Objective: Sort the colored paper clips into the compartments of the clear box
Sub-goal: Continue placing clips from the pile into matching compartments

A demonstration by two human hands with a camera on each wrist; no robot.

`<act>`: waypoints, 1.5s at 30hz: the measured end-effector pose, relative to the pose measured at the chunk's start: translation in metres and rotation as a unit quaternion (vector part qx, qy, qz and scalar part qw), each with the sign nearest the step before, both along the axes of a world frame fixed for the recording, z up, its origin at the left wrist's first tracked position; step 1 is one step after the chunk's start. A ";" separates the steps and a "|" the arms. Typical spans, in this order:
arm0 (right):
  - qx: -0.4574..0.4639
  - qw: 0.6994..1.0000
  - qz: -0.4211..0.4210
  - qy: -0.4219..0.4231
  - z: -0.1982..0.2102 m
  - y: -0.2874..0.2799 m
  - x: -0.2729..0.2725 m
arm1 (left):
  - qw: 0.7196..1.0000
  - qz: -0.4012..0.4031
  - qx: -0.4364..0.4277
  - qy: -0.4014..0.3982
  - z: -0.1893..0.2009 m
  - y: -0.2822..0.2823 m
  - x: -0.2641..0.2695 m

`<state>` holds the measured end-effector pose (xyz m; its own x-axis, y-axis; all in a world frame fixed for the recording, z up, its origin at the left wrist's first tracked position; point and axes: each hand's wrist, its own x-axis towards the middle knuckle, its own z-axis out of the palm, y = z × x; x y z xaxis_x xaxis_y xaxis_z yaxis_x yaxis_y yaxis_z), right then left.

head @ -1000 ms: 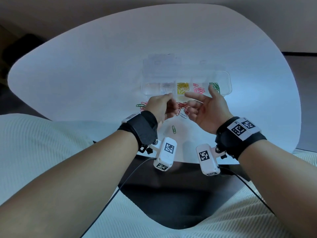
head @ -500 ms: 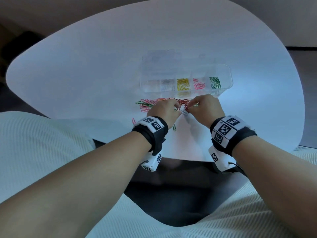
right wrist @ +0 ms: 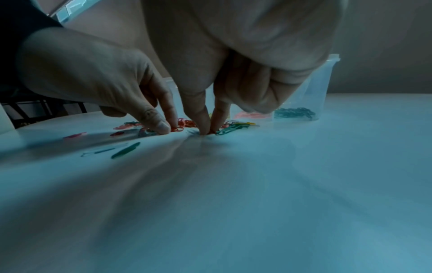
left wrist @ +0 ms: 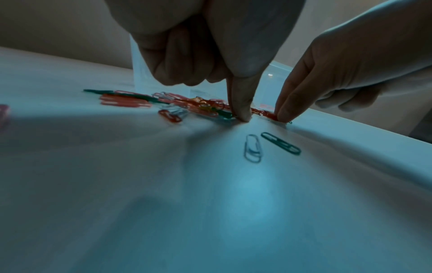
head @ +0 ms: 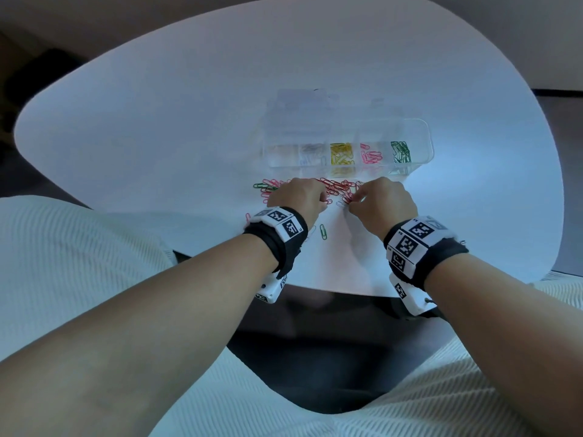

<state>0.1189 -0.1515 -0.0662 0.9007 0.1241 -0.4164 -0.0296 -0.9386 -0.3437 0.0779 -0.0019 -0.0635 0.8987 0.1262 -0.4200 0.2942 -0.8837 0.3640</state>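
The clear box (head: 419, 143) stands beyond my hands; its compartments hold white, yellow (head: 340, 152), pink (head: 370, 156) and green (head: 400, 151) clips. A mixed pile of clips (head: 336, 187), mostly red, lies on the table in front of it. My left hand (head: 325, 201) is palm down at the pile, thumb and forefinger tips (right wrist: 163, 127) pinching a red clip (right wrist: 178, 128), the other fingers curled. My right hand (right wrist: 207, 130) pinches another red clip at the pile's near edge between thumb and forefinger. Most of that clip is hidden.
A loose green clip (head: 323, 231) and a white clip (left wrist: 252, 147) lie on the white table (head: 157, 137) just nearer than the pile. A pink clip (head: 247, 217) sits left of my left wrist. The table's near edge is right behind both wrists.
A second ago my right palm faced up by the box with my left hand at it. Both hands have turned palm down and dropped onto the pile, fingertips closing on clips.
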 end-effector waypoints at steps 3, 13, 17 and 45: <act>0.000 1.000 -0.004 0.003 -0.001 -0.006 -0.002 | 0.998 -0.046 0.043 -0.015 -0.003 -0.004 -0.002; 0.034 0.998 0.058 -0.017 -0.001 -0.005 -0.005 | 0.973 0.146 -0.168 -0.055 -0.001 0.002 -0.006; 0.015 0.997 0.071 -0.008 -0.007 -0.001 -0.007 | 0.938 0.209 -0.266 -0.077 0.001 0.005 -0.004; 0.459 0.804 -0.323 0.197 0.007 -0.016 0.014 | 0.897 0.247 -0.363 -0.042 0.015 -0.009 0.000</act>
